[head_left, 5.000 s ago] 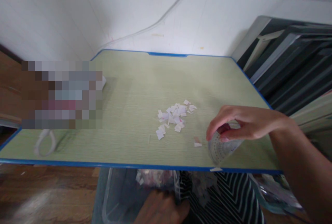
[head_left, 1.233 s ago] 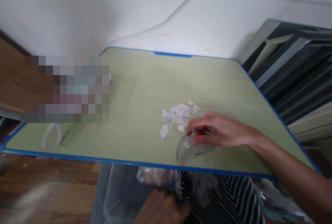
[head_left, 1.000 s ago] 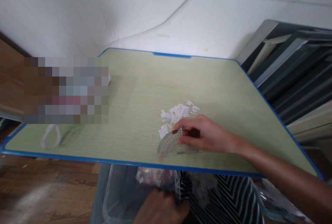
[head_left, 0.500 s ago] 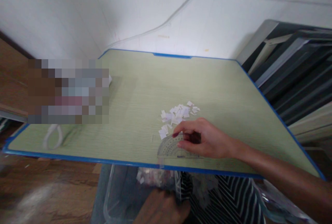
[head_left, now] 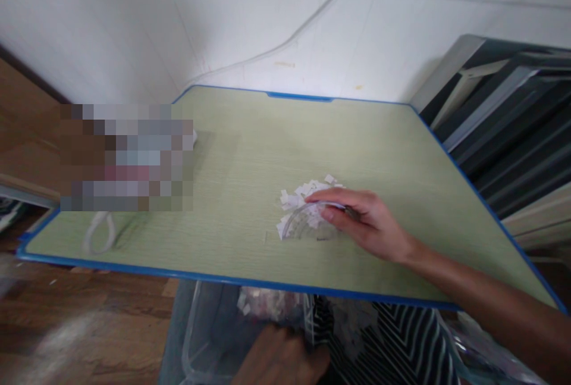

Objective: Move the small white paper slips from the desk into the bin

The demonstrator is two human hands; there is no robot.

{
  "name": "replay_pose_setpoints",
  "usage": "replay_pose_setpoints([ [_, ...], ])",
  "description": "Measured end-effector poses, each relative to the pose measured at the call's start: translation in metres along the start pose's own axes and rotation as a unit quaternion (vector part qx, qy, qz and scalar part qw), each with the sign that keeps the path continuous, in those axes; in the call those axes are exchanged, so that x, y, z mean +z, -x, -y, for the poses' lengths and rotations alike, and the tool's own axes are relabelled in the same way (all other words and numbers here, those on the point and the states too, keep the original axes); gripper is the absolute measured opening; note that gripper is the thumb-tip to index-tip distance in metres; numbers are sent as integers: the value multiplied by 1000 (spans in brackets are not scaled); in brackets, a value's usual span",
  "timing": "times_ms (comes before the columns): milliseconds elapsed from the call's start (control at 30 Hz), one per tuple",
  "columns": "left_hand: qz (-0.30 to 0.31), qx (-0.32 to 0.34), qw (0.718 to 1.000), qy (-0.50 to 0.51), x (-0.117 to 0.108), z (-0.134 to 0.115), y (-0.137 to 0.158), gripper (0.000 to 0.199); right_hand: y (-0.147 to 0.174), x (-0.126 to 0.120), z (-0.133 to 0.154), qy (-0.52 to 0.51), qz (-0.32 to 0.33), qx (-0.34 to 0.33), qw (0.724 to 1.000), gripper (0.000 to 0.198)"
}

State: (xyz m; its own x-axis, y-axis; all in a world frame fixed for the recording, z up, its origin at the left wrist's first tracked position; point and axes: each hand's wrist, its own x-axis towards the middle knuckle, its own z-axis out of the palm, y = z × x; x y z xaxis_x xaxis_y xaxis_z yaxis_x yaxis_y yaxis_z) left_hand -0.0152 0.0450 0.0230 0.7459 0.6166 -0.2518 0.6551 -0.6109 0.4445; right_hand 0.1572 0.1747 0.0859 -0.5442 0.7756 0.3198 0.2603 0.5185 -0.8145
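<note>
My right hand (head_left: 368, 218) is closed on a clear half-round protractor (head_left: 307, 227), with thumb and fingers pinching its upper right part. The protractor is raised and tilted over the pile of small white paper pieces (head_left: 292, 200), and some pieces show through it. Low in the view, my left hand (head_left: 281, 358) is curled at the right side of a clear plastic container (head_left: 190, 337). Its fingertips are hidden, but it seems to grip the container's wall. Inside the container lie many whitish and pinkish scraps (head_left: 270, 304).
The light green tabletop (head_left: 250, 135) has a blue edge and meets a white wall. A blurred-out patch covers items at its left, with a white loop (head_left: 99, 233) below. Dark framed panels (head_left: 513, 111) lean at the right. Striped cloth (head_left: 397, 343) covers my lap.
My right hand has lifted the protractor off the tabletop and moved it away from me, over the paper pieces. My left hand stays at the container.
</note>
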Motion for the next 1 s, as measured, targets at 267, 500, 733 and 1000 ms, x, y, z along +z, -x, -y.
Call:
replay_pose_setpoints([
  [267,1,5,1000,-15,-4,-1,-1,12,1,-3,-2,109,18,-11,994,19],
  [500,-3,2,1000,-19,2,1,1,13,0,-6,-1,101,10,-24,995,18],
  [733,10,5,1000,-26,0,-1,0,11,-1,-24,0,103,54,-6,993,16],
  [1000,11,-3,1000,-11,-2,0,1,8,-3,-13,-3,120,28,17,992,20],
])
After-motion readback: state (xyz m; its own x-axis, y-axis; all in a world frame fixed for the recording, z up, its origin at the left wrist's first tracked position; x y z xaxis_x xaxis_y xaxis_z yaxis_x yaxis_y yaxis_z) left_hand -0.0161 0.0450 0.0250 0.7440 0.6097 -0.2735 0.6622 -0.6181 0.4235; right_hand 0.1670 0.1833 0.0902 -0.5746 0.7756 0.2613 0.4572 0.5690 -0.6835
